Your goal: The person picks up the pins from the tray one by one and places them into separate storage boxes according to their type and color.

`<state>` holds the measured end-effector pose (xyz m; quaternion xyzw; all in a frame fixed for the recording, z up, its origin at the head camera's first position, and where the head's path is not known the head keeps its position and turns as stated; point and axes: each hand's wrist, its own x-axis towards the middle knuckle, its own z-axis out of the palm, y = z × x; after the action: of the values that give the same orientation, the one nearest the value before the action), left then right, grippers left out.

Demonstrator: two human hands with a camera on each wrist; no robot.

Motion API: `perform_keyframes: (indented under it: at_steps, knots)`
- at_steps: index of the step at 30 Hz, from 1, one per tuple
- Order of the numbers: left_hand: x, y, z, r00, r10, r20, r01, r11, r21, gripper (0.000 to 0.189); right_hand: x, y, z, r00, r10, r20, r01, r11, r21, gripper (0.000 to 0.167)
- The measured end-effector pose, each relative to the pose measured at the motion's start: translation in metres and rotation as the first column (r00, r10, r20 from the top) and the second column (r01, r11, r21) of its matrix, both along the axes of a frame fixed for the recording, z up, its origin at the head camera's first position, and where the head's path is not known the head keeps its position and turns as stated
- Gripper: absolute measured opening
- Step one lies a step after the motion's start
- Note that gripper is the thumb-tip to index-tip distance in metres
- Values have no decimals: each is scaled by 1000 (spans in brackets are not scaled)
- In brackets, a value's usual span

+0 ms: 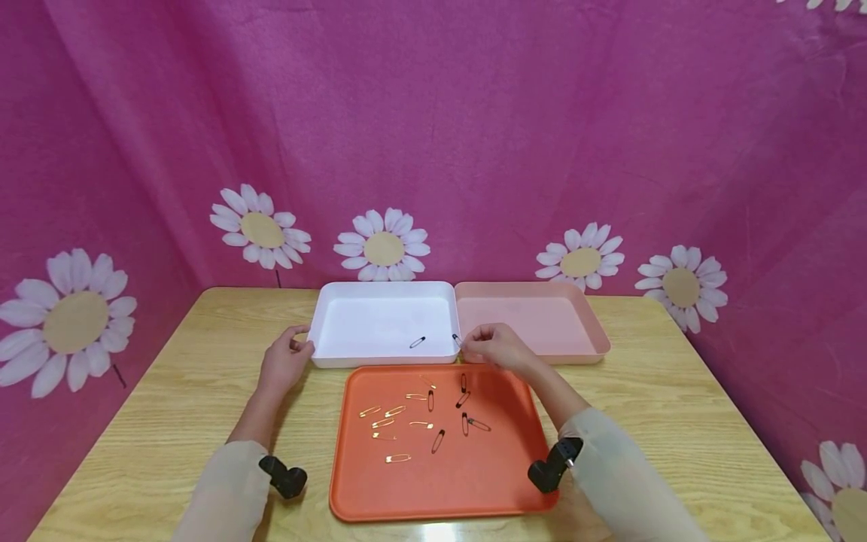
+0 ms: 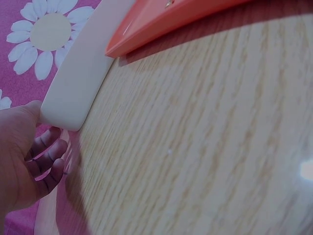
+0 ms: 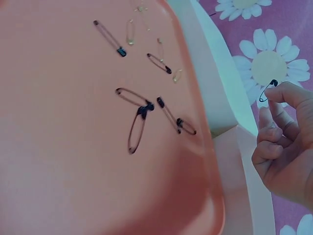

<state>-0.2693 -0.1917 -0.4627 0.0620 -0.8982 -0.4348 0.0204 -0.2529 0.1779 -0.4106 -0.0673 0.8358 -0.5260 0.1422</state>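
Observation:
Between the thumb and index finger of my right hand (image 1: pixel 497 346) a black safety pin (image 3: pixel 268 91) is pinched, over the right end of the white tray (image 1: pixel 386 361). Another black safety pin (image 1: pixel 417 342) lies inside that tray. My left hand (image 1: pixel 284 357) is at the white tray's left end, its thumb touching the corner and the other fingers loosely bent beside it. On the orange tray (image 1: pixel 440 489) in front, several gold safety pins (image 1: pixel 398 458) lie mostly to the left, and several black safety pins (image 1: pixel 438 441) in the middle and to the right.
A pink tray (image 1: pixel 582 350) stands against the white tray's right side, partly behind my right hand. All three trays sit on a wooden table (image 1: pixel 169 406). A magenta curtain (image 1: pixel 433 135) with daisies hangs behind and at both sides.

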Motion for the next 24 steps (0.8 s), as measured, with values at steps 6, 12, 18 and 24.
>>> perform_keyframes:
  at_steps: [6, 12, 18, 24]
  knots:
    - [-1, -1, -1, 1000, 3, 3, -3, 1000, 1, 44, -13, -11, 2, 1000, -27, 8, 27, 1000, -6, 18]
    - [-2, -1, -1, 1000, 3, -7, -3, 1000, 1, 43, -21, -21, 6, 998, -54, 41, 56, 997, -44, 18]
    - [-2, -1, -2, 1000, 10, 0, -10, 1000, 11, 43, -27, -30, 6, 994, -103, 40, 104, 994, -34, 21]
    - [-1, 0, -2, 1000, -1, 20, 1, 1000, 21, 44, -31, -36, 4, 984, -162, 69, 164, 986, -36, 22]
